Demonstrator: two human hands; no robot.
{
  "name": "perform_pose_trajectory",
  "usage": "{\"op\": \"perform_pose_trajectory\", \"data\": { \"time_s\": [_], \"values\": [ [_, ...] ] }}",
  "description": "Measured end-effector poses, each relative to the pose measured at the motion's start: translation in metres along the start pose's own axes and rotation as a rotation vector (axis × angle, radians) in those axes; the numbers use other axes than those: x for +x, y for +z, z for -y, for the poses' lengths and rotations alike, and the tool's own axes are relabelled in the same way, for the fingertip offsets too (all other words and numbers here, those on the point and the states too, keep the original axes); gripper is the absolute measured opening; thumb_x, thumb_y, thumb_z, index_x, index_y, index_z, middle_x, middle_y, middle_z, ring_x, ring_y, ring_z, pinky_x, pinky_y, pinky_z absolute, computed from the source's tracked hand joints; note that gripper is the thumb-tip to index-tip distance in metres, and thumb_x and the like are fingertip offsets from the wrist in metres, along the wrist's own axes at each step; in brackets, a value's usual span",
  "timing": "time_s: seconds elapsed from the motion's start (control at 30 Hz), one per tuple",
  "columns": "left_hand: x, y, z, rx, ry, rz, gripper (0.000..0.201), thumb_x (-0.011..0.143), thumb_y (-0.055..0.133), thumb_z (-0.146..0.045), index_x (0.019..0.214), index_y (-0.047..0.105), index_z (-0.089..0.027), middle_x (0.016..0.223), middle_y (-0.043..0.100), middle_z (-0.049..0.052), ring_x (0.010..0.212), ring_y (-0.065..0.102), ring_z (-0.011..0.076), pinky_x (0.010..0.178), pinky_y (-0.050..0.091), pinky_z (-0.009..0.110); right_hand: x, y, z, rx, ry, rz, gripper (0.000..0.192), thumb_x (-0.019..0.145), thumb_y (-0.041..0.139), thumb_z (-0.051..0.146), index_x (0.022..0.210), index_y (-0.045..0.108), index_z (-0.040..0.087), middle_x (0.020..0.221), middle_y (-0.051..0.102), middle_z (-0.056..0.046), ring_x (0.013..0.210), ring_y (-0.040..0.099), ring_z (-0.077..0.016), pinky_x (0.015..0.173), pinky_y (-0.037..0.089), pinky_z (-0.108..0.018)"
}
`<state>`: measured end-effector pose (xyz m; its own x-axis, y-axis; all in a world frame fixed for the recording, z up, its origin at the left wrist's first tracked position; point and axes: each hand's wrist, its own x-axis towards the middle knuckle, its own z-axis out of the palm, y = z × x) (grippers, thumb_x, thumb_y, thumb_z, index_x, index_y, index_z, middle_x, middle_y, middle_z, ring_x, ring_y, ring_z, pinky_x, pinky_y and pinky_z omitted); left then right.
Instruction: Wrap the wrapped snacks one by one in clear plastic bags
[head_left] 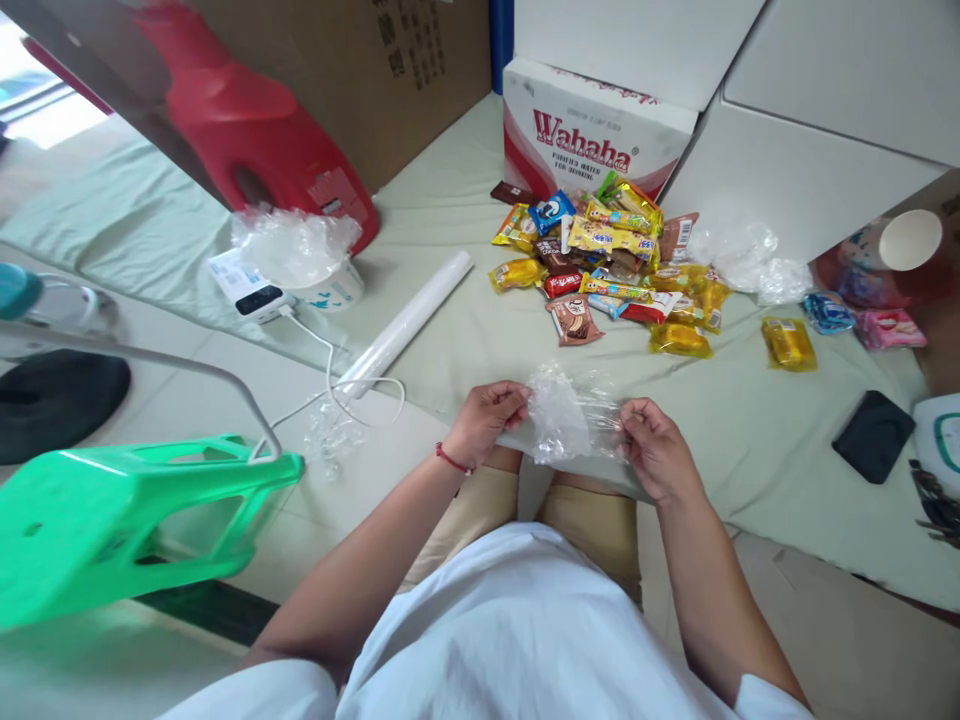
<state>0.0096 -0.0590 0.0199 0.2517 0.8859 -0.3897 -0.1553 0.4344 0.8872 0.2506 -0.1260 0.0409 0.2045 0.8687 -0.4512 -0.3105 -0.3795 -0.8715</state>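
Note:
A crinkled piece of clear plastic film point(561, 418) is stretched between my two hands, above my lap at the front edge of the cloth-covered surface. My left hand point(491, 418), with a red band at the wrist, pinches its left side. At its right side, my right hand point(654, 445) pinches the film between thumb and fingers. Beyond the hands lies a heap of wrapped snacks point(611, 250) in yellow, brown, blue and red packets. To the left, a white roll point(405, 325) rests slantwise on the cloth.
A Wahaha carton point(592, 125) stands behind the snacks, with crumpled clear plastic point(757, 262) beside it. On the left are a red jug point(259, 120), a paper tub point(337, 285) topped with plastic, a white cable point(330, 360) and a green stool point(150, 510). A black item point(874, 436) lies right.

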Motion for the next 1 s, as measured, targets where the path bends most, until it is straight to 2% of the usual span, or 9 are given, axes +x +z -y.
{"op": "perform_pose_trajectory", "data": {
  "time_s": [0.17,0.27,0.43,0.57,0.7,0.8,0.87,0.9,1.0],
  "values": [
    [-0.01,-0.01,-0.002,0.118,0.085,-0.011,0.048,0.073,0.08,-0.063,0.08,0.073,-0.015,0.067,0.066,0.001,0.051,0.046,0.0063,0.049,0.034,0.021,0.003,-0.007,-0.008,-0.06,-0.067,-0.065,0.046,0.063,0.091,0.053,0.08,0.061,0.022,0.067,0.06,0.003,0.061,0.055,-0.0109,0.048,0.044,-0.018],
    [-0.016,-0.023,-0.008,0.17,0.108,-0.02,0.046,0.076,0.078,-0.061,0.082,0.073,-0.016,0.063,0.063,-0.001,0.051,0.044,0.0068,0.05,0.034,0.021,0.002,-0.018,-0.006,-0.08,-0.113,-0.121,0.045,0.065,0.089,0.053,0.082,0.06,0.023,0.067,0.059,0.004,0.06,0.053,-0.0109,0.049,0.044,-0.019],
    [-0.011,-0.063,-0.029,0.356,-0.031,0.124,0.038,0.071,0.081,-0.052,0.078,0.074,-0.015,0.055,0.055,-0.002,0.05,0.041,0.007,0.048,0.027,0.021,0.005,-0.043,0.003,-0.145,-0.157,-0.173,0.041,0.068,0.086,0.05,0.083,0.059,0.023,0.069,0.059,0.004,0.06,0.052,-0.0115,0.048,0.04,-0.02],
    [0.004,-0.085,-0.043,0.449,-0.159,0.111,0.032,0.064,0.081,-0.044,0.074,0.073,-0.015,0.049,0.047,-0.004,0.046,0.034,0.0061,0.047,0.02,0.021,0.026,-0.059,0.007,-0.296,-0.146,-0.121,0.036,0.07,0.081,0.048,0.082,0.059,0.022,0.069,0.061,0.002,0.059,0.052,-0.012,0.049,0.04,-0.022],
    [0.012,-0.087,-0.046,0.538,-0.134,0.098,0.033,0.061,0.083,-0.044,0.074,0.073,-0.015,0.055,0.053,-0.003,0.052,0.04,0.0076,0.05,0.026,0.022,0.052,-0.07,0.016,-0.551,-0.153,-0.016,0.033,0.074,0.073,0.05,0.084,0.061,0.022,0.07,0.061,0.0,0.06,0.052,-0.0138,0.055,0.042,-0.026],
    [0.01,-0.084,-0.049,0.649,-0.071,0.084,0.037,0.067,0.08,-0.049,0.082,0.074,-0.016,0.06,0.055,-0.002,0.056,0.042,0.0094,0.051,0.028,0.023,0.058,-0.072,0.033,-0.901,-0.346,-0.099,0.031,0.075,0.072,0.046,0.092,0.068,0.02,0.085,0.065,-0.004,0.068,0.055,-0.0159,0.066,0.047,-0.031],
    [0.009,-0.081,-0.053,0.76,-0.018,0.009,0.039,0.078,0.072,-0.053,0.089,0.075,-0.016,0.062,0.055,-0.002,0.057,0.041,0.0107,0.052,0.028,0.024,0.054,-0.065,0.045,-1.063,-0.541,-0.184,0.033,0.077,0.072,0.043,0.101,0.072,0.021,0.097,0.066,-0.006,0.069,0.054,-0.0158,0.07,0.047,-0.034],
    [0.01,-0.078,-0.054,0.829,0.031,-0.046,0.038,0.083,0.066,-0.053,0.09,0.074,-0.016,0.064,0.056,-0.001,0.059,0.043,0.0116,0.054,0.031,0.025,0.051,-0.058,0.049,-1.098,-0.626,-0.18,0.032,0.081,0.071,0.043,0.105,0.072,0.021,0.1,0.067,-0.006,0.067,0.053,-0.0155,0.071,0.048,-0.034],
    [0.022,-0.059,-0.055,1.054,0.242,-0.141,0.035,0.094,0.053,-0.043,0.088,0.073,-0.016,0.077,0.062,0.004,0.072,0.052,0.0159,0.068,0.042,0.03,0.049,-0.028,0.052,-1.134,-0.799,0.036,0.025,0.094,0.06,0.038,0.11,0.072,0.023,0.106,0.068,-0.007,0.074,0.059,-0.0173,0.072,0.049,-0.033]
  ]
}}
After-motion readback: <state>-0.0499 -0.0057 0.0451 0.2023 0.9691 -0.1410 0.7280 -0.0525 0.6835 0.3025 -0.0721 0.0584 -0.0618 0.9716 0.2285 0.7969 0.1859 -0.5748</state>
